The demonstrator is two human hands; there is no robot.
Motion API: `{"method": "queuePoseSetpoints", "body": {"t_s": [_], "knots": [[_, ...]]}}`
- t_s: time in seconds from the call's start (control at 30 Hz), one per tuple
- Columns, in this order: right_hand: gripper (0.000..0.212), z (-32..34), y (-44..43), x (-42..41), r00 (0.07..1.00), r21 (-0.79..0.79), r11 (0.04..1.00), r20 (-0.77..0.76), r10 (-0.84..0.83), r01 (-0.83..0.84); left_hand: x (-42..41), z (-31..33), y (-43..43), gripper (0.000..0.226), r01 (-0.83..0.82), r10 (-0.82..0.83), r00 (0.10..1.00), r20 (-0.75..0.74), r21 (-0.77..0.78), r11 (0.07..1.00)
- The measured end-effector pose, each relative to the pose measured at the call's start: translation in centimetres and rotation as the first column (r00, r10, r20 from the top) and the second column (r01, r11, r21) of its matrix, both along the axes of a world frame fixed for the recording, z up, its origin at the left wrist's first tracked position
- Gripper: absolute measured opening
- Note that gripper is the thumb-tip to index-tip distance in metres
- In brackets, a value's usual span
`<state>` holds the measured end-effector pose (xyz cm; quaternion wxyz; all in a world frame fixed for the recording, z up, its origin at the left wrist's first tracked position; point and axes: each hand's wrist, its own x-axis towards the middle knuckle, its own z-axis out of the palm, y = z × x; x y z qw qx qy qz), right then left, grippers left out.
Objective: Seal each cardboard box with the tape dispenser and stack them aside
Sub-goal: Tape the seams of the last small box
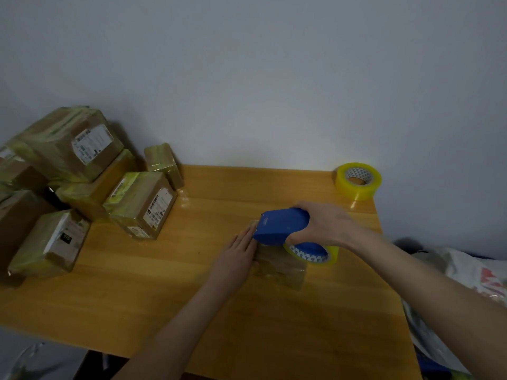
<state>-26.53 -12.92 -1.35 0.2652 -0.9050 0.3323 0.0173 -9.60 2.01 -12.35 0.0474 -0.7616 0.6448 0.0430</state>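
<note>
Several taped boxes [90,187] are already heaped at the far left of the surface [192,311], which suggests much of the sealing and stacking is done. They are brown cardboard blocks of mixed sizes, wrapped in glossy yellowish tape, some with white printed labels. One small box [282,267] lies flat near the middle right of the surface and is the one in hand. It is low and rectangular, and its top has a shiny film of tape. The left hand [238,256] lies flat on the box's left end with straight fingers, pressing it down, so its grip is apart and holds nothing. The right hand [326,226] has its grip clamped round the tape dispenser [282,224], a smooth blue plastic shell sitting on the box's far side, its translucent yellow roll showing underneath. What seems left is to finish this strip, cut it, and move the box to the heap. No other unsealed box is in view. A spare roll [358,181] of the same yellow tape stands at the far right corner. The surface is smooth, orange-toned wood grain, and crumpled bags [466,272] lie off its right edge.
</note>
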Motion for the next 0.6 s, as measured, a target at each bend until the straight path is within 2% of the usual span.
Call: {"method": "queuePoseSetpoints", "body": {"t_s": [0.1, 0.23, 0.37, 0.6], "knots": [[0.062, 0.1, -0.1, -0.1, 1.000, -0.024, 1.000, -0.025, -0.009, 0.009, 0.0, 0.1, 0.1, 0.069, 0.001, 0.000, 0.999, -0.036, 0.010, 1.000], [0.064, 0.2, -0.4, -0.6, 1.000, 0.024, 1.000, -0.027, 0.011, -0.011, -0.2, 0.0, 0.3, 0.069, -0.020, 0.020, 1.000, -0.023, 0.001, 1.000], [0.056, 0.7, -1.1, -2.0, 0.999, 0.032, 0.999, -0.046, 0.028, -0.027, 0.1, 0.3, 0.3, 0.071, -0.049, 0.049, 0.998, -0.044, -0.003, 0.999], [0.061, -1.7, -1.9, -6.1, 0.995, 0.182, 0.981, -0.082, -0.059, 0.073, -0.2, 0.2, 0.3, 0.073, -0.039, 0.038, 0.998, 0.043, 0.019, 0.999]]}}
